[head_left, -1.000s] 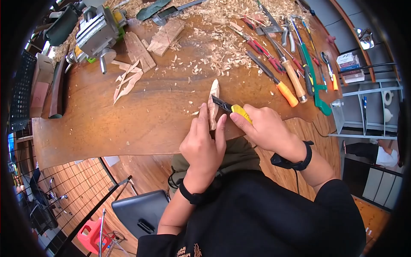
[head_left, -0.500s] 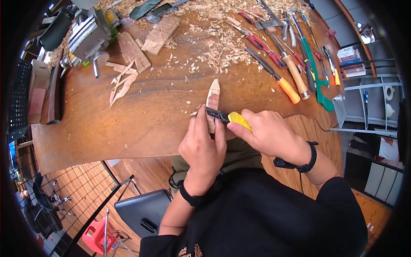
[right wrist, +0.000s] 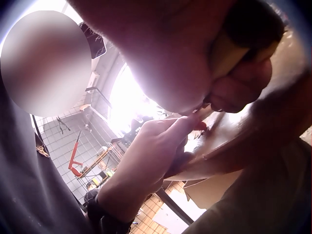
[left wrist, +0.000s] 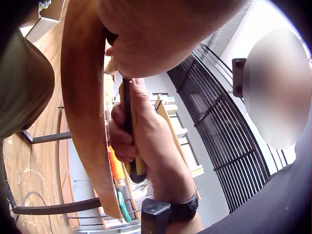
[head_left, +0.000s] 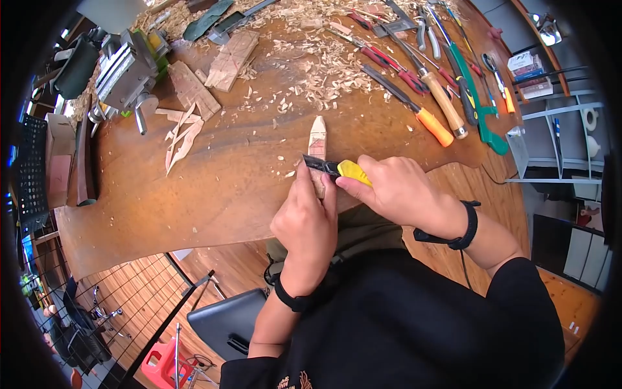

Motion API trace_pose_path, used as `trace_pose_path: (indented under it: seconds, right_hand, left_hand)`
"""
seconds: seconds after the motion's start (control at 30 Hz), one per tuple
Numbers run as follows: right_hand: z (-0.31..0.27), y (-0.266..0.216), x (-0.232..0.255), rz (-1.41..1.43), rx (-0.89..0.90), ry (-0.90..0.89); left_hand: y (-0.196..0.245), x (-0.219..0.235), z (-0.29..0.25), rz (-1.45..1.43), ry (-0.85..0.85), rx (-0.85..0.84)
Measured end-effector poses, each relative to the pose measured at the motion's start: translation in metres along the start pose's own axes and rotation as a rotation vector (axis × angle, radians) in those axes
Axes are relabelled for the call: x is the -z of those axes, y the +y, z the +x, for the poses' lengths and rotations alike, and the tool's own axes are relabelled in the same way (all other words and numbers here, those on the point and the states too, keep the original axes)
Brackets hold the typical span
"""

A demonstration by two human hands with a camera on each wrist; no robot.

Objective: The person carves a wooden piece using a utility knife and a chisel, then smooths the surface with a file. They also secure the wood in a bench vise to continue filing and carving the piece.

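Note:
Near the table's front edge my left hand (head_left: 302, 220) holds the lower end of a small carved wood piece (head_left: 317, 137), which has a pointed tip and pencil marks on its face. My right hand (head_left: 396, 192) grips a yellow and black utility knife (head_left: 353, 172). Its dark blade (head_left: 315, 163) lies across the wood, just above the left fingertips. In the left wrist view, the right fingers wrap the knife's handle (left wrist: 138, 161). The left hand (right wrist: 156, 146) shows in the right wrist view, close by the right thumb; the wood is mostly hidden there.
On the wooden table (head_left: 149, 201) stands a vise (head_left: 129, 74) at the left, near wood offcuts (head_left: 194, 91). Shavings (head_left: 324, 71) cover the back. At right lie an orange-handled file (head_left: 433, 126), a wood-handled tool (head_left: 446, 107), a green saw (head_left: 491, 139) and pliers (head_left: 427, 35).
The knife blade has moved down the wood towards the left fingertips and turned more crosswise. The wood piece stands more upright in the head view. Both hands keep their hold.

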State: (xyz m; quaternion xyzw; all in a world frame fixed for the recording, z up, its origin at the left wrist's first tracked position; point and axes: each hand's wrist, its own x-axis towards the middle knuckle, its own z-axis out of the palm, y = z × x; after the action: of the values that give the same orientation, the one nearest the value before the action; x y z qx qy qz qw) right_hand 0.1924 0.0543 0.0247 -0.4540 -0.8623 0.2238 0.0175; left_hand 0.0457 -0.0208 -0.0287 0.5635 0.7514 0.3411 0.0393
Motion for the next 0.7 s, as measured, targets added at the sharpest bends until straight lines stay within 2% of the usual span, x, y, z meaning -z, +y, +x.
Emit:
trace_pose_path:
  seconds: [0.27,0.33,0.4,0.47,0.53,0.63,0.7]
  right_hand:
    - [-0.005,-0.003,0.004,-0.039,-0.031,-0.029]
    - [0.008,0.001,-0.004,-0.082,-0.069,0.105]
    - [0.023,0.007,-0.002,-0.084,-0.073,0.116]
    - [0.027,0.009,0.000,-0.090,-0.063,0.110]
    - [0.019,0.010,0.004,-0.008,-0.024,0.028]
    - [-0.003,0.002,0.010,-0.033,-0.022,-0.082]
    - [-0.005,0.002,0.009,-0.029,-0.028,-0.054]
  left_hand:
    - [0.002,0.003,0.001,0.024,-0.051,-0.010]
    - [0.002,-0.001,-0.004,0.049,-0.025,-0.040]
    - [0.002,-0.002,-0.004,0.075,0.006,-0.081]
    - [0.000,-0.001,-0.004,0.033,0.011,-0.051]
    - [0.000,-0.001,-0.004,0.042,0.010,-0.049]
    - [0.002,-0.002,-0.003,0.050,-0.005,-0.048]
    - [0.002,-0.003,-0.004,0.051,-0.026,-0.060]
